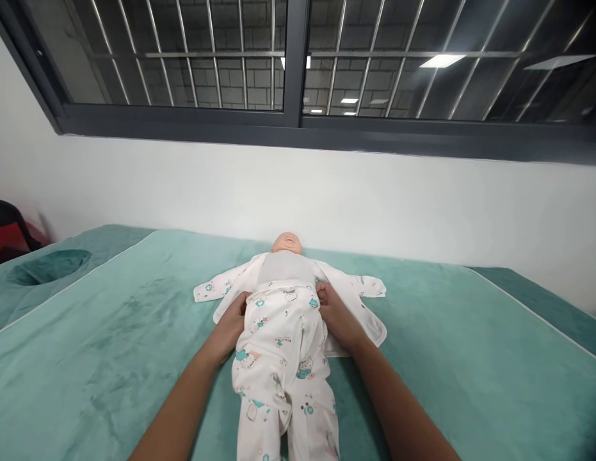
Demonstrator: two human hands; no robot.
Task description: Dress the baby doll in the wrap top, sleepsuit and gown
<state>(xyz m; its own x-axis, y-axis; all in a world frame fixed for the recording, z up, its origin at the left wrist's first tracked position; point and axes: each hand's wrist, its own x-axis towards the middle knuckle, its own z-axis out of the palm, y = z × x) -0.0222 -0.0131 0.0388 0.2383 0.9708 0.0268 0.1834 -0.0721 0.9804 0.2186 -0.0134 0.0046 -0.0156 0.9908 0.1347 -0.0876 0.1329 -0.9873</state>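
A baby doll [287, 244] lies on its back on the teal bed cover [110, 333], head toward the wall. It wears white printed trousers [283, 358], and an open white printed jacket [360, 301] is spread out under it with its grey torso bare. My left hand [233, 323] grips the trousers' waistband at the doll's left-hand side. My right hand [333, 314] grips the waistband on the other side. Both hands have their fingers curled closed on the cloth at the waist.
A white wall [326, 198] runs just behind the doll's head, under a barred dark window [298, 64]. A round face hole [50, 266] dips into the cover at far left, beside a dark and red object [7, 230]. A darker teal strip [542, 301] borders the right side.
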